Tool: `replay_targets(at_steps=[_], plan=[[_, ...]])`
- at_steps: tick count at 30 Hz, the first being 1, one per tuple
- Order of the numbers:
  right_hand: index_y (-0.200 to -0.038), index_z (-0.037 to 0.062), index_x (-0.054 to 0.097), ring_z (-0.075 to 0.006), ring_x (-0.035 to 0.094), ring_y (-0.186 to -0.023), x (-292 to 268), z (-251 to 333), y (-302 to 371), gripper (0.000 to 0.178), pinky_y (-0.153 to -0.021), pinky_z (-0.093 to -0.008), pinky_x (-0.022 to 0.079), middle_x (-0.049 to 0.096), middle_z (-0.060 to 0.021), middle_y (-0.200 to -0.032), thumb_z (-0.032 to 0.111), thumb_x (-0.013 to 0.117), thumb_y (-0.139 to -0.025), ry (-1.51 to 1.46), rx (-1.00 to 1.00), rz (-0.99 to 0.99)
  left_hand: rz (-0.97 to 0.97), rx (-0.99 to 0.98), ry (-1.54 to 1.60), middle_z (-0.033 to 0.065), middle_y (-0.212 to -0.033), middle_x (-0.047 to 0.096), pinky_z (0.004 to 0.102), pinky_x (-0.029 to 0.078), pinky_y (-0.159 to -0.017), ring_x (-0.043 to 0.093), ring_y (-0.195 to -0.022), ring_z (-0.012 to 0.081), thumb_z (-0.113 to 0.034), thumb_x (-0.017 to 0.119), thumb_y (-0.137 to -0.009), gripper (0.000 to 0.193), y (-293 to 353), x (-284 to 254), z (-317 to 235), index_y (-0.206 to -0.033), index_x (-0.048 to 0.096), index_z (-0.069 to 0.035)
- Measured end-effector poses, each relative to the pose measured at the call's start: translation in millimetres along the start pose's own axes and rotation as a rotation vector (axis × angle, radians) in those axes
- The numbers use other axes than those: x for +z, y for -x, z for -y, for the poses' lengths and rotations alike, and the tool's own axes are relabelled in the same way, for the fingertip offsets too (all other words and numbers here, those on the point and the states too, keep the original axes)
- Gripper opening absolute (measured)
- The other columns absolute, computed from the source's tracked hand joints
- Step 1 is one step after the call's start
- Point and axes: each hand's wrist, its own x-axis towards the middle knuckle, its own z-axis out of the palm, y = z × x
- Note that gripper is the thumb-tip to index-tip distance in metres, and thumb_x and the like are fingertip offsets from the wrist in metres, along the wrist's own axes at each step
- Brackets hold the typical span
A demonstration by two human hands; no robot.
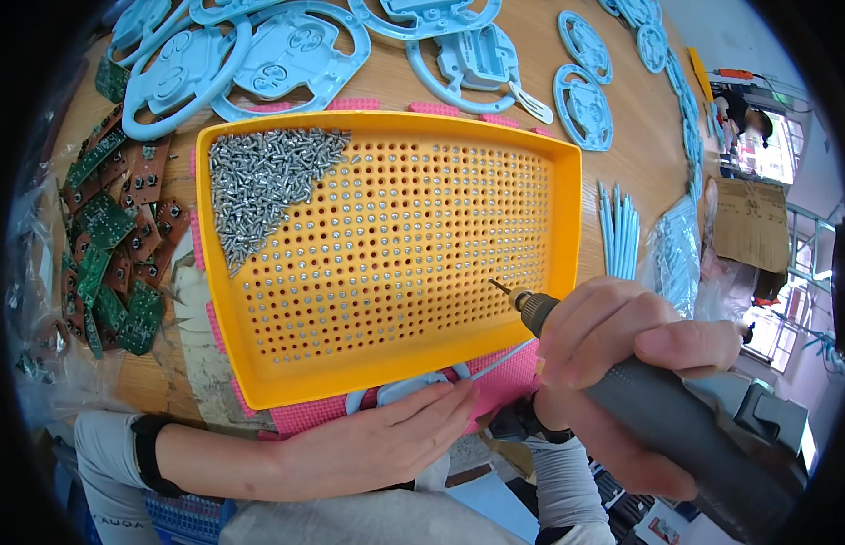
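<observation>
My right hand [622, 354] is wrapped around a dark electric screwdriver [658, 409]. Its thin bit [500, 286] points over the lower right part of a yellow tray [395, 392], whose perforated floor has screws standing in many holes. A heap of loose silver screws [263, 182] fills the tray's far left corner. Below the near rim my left hand [377, 450] lies with fingers stretched out, over a light blue plastic piece [409, 386] that it partly hides. A thin pale blue stick [504, 358] runs from beside its fingertips; whether the fingers touch it I cannot tell.
Green and brown circuit boards [109, 232] lie piled at the left. Light blue toy steering wheels [295, 59] and smaller blue panels [583, 107] are spread across the far wooden table. Blue sticks [619, 232] lie right of the tray, beside a plastic bag [674, 250]. Pink foam matting [304, 420] shows under the tray.
</observation>
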Motion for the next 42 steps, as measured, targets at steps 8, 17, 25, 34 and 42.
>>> replay_targets(at_steps=[8,17,25,34,42], plan=[[-0.105,0.0043,0.04,-0.0228,0.06,-0.055,-7.2,38.5,4.9,0.032,-0.045,-0.0325,0.05,0.059,-0.0138,-0.071,0.026,0.056,-0.087,-0.115,-0.02,-0.066,0.024,-0.031,0.05,0.013,-0.136,0.05,0.0462,0.033,-0.108,0.045,-0.126,0.0307,-0.028,0.047,-0.088,0.043,1.4,-2.2,-1.4,-0.126,0.056,-0.009],[-0.1,0.0016,0.045,-0.0211,0.055,-0.046,19.6,83.4,30.3,0.049,-0.043,-0.0318,0.048,0.057,-0.0096,-0.061,0.047,0.06,-0.091,-0.253,0.121,0.038,0.039,-0.03,0.063,0.0136,-0.136,0.05,0.0447,0.032,-0.108,0.046,-0.124,0.0287,-0.029,0.048,-0.088,0.036,-1.2,-5.3,0.6,-0.118,0.06,-0.012],[-0.101,-0.0003,0.045,-0.022,0.056,-0.047,32.8,73.4,46.4,0.055,-0.046,-0.0325,0.048,0.056,-0.0112,-0.063,0.051,0.061,-0.09,-0.19,0.093,0.01,0.041,-0.049,0.073,0.0125,-0.137,0.049,0.0445,0.032,-0.108,0.046,-0.124,0.0281,-0.03,0.05,-0.087,0.034,-2.4,-5.6,0.2,-0.116,0.063,-0.017],[-0.101,-0.0007,0.044,-0.0226,0.056,-0.048,34.9,70.0,42.4,0.055,-0.046,-0.0329,0.049,0.057,-0.0113,-0.063,0.051,0.061,-0.089,-0.193,0.1,0.054,0.044,-0.059,0.055,0.0127,-0.138,0.048,0.0438,0.032,-0.108,0.045,-0.125,0.0277,-0.029,0.05,-0.088,0.034,-1.1,-4.0,-0.1,-0.116,0.063,-0.017],[-0.095,-0.0013,0.047,-0.0226,0.056,-0.048,43.3,64.6,45.6,0.05,-0.045,-0.0328,0.048,0.058,-0.0129,-0.063,0.046,0.063,-0.089,-0.148,0.033,0.019,0.004,-0.103,0.103,0.0125,-0.137,0.048,0.0562,0.033,-0.103,0.041,-0.129,0.0251,-0.032,0.051,-0.088,0.03,0.4,2.0,-6.1,-0.11,0.065,-0.017]])
